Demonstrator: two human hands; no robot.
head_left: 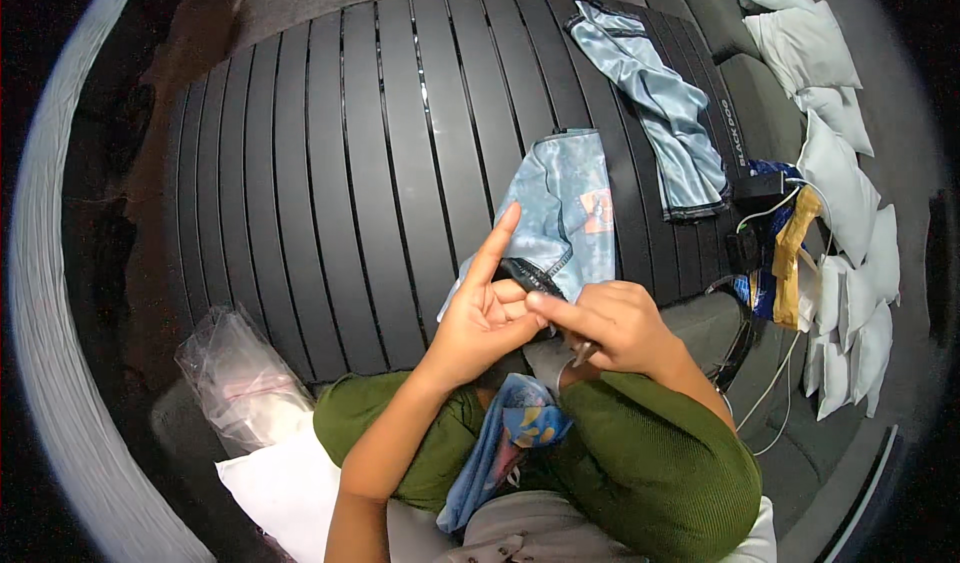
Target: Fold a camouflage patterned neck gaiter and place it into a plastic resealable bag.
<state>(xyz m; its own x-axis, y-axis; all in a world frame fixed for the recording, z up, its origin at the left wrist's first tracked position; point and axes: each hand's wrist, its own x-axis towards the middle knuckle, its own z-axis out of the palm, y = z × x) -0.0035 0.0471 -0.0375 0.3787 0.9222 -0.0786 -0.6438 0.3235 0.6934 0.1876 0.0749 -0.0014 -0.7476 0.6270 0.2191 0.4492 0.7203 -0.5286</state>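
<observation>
My left hand [485, 313] is closed at the near end of a light blue cloth [560, 188], its index finger stretched out and the others curled by the dark edging [532, 275]. The cloth has dark stitched seams and a peach printed patch, and spreads away over the slatted table. My right hand [618, 328] meets it from the right, fingertips at the same edging. A small shiny metallic thing [583, 351] shows below its curled fingers; its kind is unclear. A blue patterned cloth [500, 453] lies across my lap, between green-clad knees.
Another light blue satin piece with dark edges [660, 113] lies at the table's [300, 163] far right. A black box with white cables [758, 188] and a blue-yellow package [790, 263] sit beside it. White pillows [845, 173] line the right; a clear plastic bag [245, 378] is at left.
</observation>
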